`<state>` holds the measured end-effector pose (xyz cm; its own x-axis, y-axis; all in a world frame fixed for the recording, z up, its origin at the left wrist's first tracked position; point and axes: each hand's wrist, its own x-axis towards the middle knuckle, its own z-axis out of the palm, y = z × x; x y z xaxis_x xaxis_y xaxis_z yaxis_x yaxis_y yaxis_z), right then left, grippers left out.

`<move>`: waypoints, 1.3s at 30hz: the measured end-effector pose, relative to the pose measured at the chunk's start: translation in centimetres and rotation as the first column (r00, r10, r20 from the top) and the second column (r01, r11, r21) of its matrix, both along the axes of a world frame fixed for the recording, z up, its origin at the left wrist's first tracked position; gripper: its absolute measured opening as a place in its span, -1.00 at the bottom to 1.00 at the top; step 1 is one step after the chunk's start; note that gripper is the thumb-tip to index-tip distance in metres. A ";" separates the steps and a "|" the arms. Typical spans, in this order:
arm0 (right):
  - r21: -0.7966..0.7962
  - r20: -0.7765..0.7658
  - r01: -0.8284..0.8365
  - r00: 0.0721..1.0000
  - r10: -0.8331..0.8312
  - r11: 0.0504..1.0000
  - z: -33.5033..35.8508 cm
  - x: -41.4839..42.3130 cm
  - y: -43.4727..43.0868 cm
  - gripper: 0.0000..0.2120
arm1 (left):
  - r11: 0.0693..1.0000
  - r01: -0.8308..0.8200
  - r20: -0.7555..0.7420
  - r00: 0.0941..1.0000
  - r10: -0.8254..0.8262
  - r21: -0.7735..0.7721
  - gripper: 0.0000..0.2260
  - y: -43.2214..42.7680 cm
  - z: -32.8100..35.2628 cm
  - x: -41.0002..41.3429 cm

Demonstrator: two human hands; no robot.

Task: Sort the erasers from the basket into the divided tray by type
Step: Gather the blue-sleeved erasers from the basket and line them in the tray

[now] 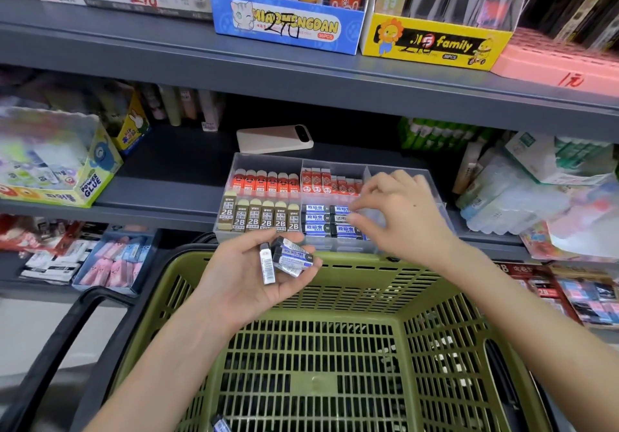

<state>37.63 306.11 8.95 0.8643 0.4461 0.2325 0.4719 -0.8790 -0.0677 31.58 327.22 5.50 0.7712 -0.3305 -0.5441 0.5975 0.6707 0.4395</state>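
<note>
A clear divided tray [268, 160] sits on the middle shelf with rows of orange erasers [264, 182], tan 2B erasers [259, 219] and blue-black erasers [316, 219] in separate compartments. My left hand [241, 281] is palm up over the green basket [432, 301], holding a few blue-black erasers [289, 256]. My right hand [398, 210] hovers over the blue-black compartment, its fingertips pinched together at the stack; what they grip is hidden. One eraser [219, 426] lies in the basket's bottom.
A white power bank [273, 138] lies behind the tray. A Power Glue box [90, 177] stands at the left, glue sticks and packets at the right. Display boxes line the shelf above. The basket's black handle [67, 324] hangs left.
</note>
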 end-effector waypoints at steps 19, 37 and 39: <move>0.629 -0.472 0.136 0.849 0.238 0.765 0.5 -2.3 3.9 -0.87 | 0.999 -0.022 0.047 0.999 0.021 0.024 -0.64 1.2 1.5 -0.8; 0.213 -0.361 0.085 0.933 -0.002 0.973 -2.0 1.3 3.5 -0.89 | 0.991 -0.117 0.037 0.992 0.120 -0.072 -0.56 3.6 2.7 -0.7; 0.234 -0.254 0.067 0.967 -0.006 0.970 -1.9 0.6 3.8 -0.84 | 0.990 -0.108 0.031 0.993 0.111 -0.093 -0.56 3.5 2.7 -0.7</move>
<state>38.27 309.92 7.08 0.9228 0.3711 0.1036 0.3810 -0.8387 -0.3891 30.83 330.69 8.23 0.8243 -0.2895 -0.4866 0.5028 0.7695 0.3938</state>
